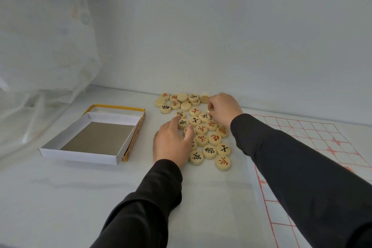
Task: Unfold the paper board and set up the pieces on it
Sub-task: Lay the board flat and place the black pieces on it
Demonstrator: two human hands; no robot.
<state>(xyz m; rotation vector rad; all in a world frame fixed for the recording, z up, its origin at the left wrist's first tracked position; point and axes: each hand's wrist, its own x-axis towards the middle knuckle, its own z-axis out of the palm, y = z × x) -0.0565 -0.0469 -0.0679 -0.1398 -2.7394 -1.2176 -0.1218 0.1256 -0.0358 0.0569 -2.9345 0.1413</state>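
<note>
A piece (pixel 208 110) is pinched in the curled fingers of the right hand (pixel 225 109) at the far edge of the heaped pieces (pixel 202 129). The board (pixel 302 133) is spread flat to the right, nearer that hand. The left hand (pixel 171 145) is laid on the heap's near-left side, fingers straight and spread.
</note>
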